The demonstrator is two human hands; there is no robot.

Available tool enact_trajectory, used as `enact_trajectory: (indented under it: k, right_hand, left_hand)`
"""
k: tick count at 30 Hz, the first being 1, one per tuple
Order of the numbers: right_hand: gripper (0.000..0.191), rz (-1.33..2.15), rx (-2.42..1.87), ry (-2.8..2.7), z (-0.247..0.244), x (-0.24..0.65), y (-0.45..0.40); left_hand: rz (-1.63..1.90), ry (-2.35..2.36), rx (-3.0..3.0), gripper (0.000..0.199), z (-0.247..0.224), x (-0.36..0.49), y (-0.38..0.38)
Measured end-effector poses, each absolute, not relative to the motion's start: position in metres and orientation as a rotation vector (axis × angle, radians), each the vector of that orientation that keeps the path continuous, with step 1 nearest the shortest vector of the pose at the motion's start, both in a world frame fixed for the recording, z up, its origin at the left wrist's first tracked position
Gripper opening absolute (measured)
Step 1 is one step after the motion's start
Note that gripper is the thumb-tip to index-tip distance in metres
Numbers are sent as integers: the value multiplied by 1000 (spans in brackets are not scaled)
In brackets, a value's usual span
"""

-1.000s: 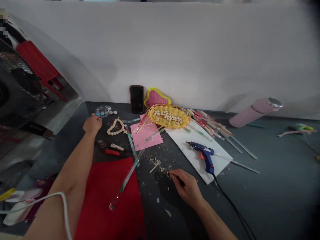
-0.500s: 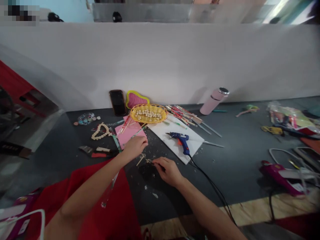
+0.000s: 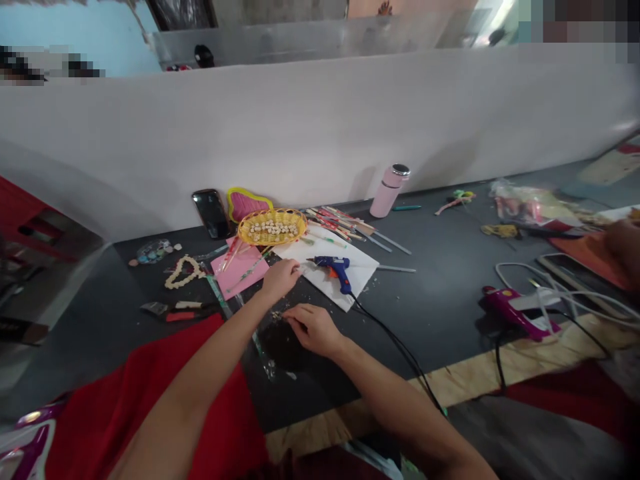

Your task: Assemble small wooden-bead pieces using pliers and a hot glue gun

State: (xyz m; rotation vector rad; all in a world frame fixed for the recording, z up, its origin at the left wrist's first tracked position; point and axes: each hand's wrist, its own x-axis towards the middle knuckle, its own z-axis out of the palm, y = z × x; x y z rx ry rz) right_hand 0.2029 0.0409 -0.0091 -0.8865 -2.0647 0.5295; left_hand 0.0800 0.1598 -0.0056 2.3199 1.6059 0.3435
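My left hand [image 3: 281, 280] is closed, its fingertips beside the nozzle of a blue glue gun [image 3: 340, 270]. Whatever those fingers hold is too small to make out. The glue gun lies on a white sheet [image 3: 320, 283], its black cord trailing toward the front edge. My right hand [image 3: 316, 328] rests low over the dark table, thumb and fingers pinched together at a little pile of pale scraps [image 3: 277, 315]. What sits in that pinch cannot be made out. A yellow basket [image 3: 245, 233] with small pale pieces stands behind my hands.
Pink paper [image 3: 230, 277], a beaded loop [image 3: 184, 272] and a red-handled cutter [image 3: 180, 316] lie left. Behind are a phone [image 3: 212, 213], wrapped sticks [image 3: 335, 223] and a pink bottle [image 3: 389, 192]. A magenta glue gun [image 3: 520, 310] and another person's hand [image 3: 624, 243] are right.
My left hand has moved right, up to the glue gun's nozzle. The short stick by the scraps no longer shows. My right hand stays by the pile; the view has swung right.
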Motion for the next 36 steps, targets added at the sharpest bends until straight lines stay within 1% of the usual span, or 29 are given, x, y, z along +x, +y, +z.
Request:
enact_trajectory:
  k: [6, 10, 14, 16, 21, 26, 31, 36]
  right_hand:
    - [20, 511, -881, -2064, -12, 205, 41]
    - [21, 534, -910, -2089, -17, 207, 42]
    - [21, 562, -942, -2088, -20, 207, 42]
    - [21, 574, -948, -2088, -21, 207, 42]
    - [21, 611, -949, -2092, -24, 208, 44]
    - [20, 608, -1053, -2020, -30, 214, 49]
    - [22, 615, -1150, -1900, -31, 217, 55]
    - [22, 586, -1162, -1864, -32, 219, 59]
  left_hand:
    - [329, 1662, 2327, 19, -2, 98, 169]
    - [270, 1607, 2353, 18, 8, 97, 159]
    - [172, 1519, 2361, 15, 21, 80, 138]
    - [138, 1443, 2370, 18, 29, 67, 131]
    - [196, 1611, 2339, 23, 44, 28, 134]
    - [220, 1626, 2377, 21, 34, -7, 127]
    - [203, 1504, 2413, 20, 18, -26, 95]
    - [262, 1388, 2447, 20, 13, -35, 67]
